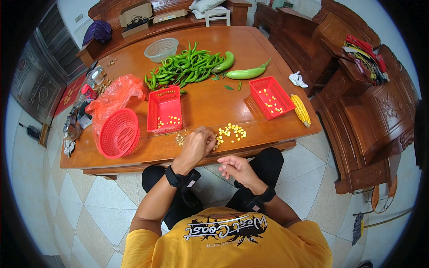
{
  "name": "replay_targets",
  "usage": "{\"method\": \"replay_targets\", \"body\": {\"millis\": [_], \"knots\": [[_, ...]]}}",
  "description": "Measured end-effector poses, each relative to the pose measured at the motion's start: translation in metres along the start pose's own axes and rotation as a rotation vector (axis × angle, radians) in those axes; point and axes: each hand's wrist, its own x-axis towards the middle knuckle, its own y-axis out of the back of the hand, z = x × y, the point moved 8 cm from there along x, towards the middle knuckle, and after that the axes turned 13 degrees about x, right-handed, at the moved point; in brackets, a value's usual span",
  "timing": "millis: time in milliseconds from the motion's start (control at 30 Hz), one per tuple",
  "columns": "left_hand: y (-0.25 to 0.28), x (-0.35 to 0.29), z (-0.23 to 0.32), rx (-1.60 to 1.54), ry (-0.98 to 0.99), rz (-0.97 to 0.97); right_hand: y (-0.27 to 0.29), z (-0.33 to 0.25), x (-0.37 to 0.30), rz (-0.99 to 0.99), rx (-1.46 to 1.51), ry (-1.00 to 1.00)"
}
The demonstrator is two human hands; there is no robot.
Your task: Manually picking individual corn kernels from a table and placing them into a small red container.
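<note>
My left hand [199,144] is over the table's near edge, its fingers curled together and pointing down beside the loose yellow corn kernels [233,130]. Whatever is between those fingertips is hidden. A small heap of paler, brownish bits [180,139] lies just left of it. My right hand [241,172] hovers above my lap, in front of the table edge, fingers loosely apart and nothing visible in them. Beyond my left hand a red rectangular basket [164,102] has several kernels on its bottom. Another red basket [272,97], farther right, also contains kernels.
A yellow corn cob [300,110] lies by the right basket, near a crumpled white tissue [298,79]. Green chillies [185,67], two long green vegetables [247,73] and a pale colander [161,49] sit farther back. At left are a round red basket [119,134] and an orange plastic bag [118,96].
</note>
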Motion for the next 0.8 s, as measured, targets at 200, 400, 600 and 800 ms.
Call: {"method": "replay_targets", "body": {"millis": [200,400,600,800], "knots": [[0.017,-0.006,0.042,-0.101,-0.082,-0.061,0.001,0.007,0.0,-0.006,0.584,-0.133],[0.006,-0.026,0.066,-0.173,-0.238,-0.189,-0.004,0.017,0.002,-0.022,0.997,-0.205],[0.001,-0.034,0.052,-0.231,-0.153,-0.158,0.006,0.004,-0.007,-0.004,0.869,-0.11],[0.007,-0.037,0.043,-0.203,-0.118,-0.116,0.029,0.001,-0.012,0.023,0.876,-0.069]]}}
